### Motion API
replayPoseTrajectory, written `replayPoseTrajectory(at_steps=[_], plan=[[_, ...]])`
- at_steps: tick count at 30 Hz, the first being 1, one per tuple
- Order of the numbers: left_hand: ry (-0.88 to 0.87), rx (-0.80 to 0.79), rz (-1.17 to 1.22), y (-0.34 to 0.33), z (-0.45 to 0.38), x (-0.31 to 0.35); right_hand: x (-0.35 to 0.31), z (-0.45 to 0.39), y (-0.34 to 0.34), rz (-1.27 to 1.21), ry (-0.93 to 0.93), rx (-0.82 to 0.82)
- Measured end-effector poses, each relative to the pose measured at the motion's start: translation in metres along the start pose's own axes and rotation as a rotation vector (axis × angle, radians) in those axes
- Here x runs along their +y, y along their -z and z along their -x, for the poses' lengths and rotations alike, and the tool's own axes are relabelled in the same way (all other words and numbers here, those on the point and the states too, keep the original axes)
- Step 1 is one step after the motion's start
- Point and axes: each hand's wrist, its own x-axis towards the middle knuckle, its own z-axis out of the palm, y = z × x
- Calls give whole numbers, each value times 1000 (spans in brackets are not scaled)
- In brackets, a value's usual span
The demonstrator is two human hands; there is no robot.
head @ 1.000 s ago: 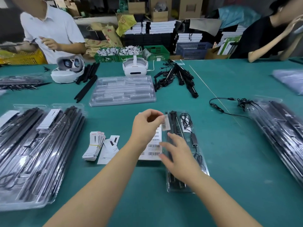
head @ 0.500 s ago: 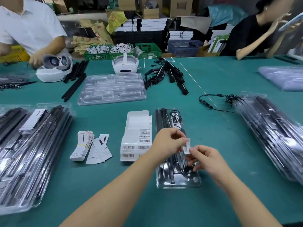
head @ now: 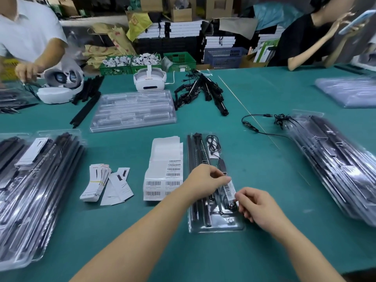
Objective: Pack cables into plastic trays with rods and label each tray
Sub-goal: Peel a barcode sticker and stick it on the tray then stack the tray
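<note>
A narrow clear plastic tray (head: 215, 225) lies in front of me on the green table, holding black rods (head: 192, 151) along its left side and a coiled black cable (head: 213, 144). Above the tray's near half I hold a small barcode label (head: 229, 190). My left hand (head: 205, 183) pinches its upper end and my right hand (head: 258, 206) pinches its lower end. A sheet of barcode labels (head: 165, 169) lies just left of the tray.
Stacks of packed trays sit at the left (head: 34, 192) and right (head: 341, 165). An empty tray stack (head: 133, 110), loose rods (head: 203, 92), a loose cable (head: 262, 125), paper cards (head: 101, 182) and two white headsets (head: 149, 81) lie farther back. Two people sit across the table.
My left hand carried the label from the sheet over to the tray's near half. My right hand left the tray and took hold of the label's lower end.
</note>
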Motion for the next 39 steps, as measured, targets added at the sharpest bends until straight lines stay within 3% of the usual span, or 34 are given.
replayPoseTrajectory(at_steps=[6,11,13,15,18,20,24,39], plan=[[-30,-10,-49,4,0,4,1,0,0,28,16,9],[-149,221,-132,3,-1,10,5,-1,1,-319,-113,48],[-146,256,-69,5,-3,10,11,-3,2,-340,-117,115],[-92,166,-21,6,-4,7,16,-4,4,-232,-42,218],[10,-51,23,5,-2,3,22,-6,6,134,114,376],[50,-117,31,3,-2,1,25,-7,5,358,197,401],[59,-163,-50,0,-6,0,27,-7,-3,579,293,382],[72,-140,-142,-6,-9,-3,31,-2,-6,693,367,308]])
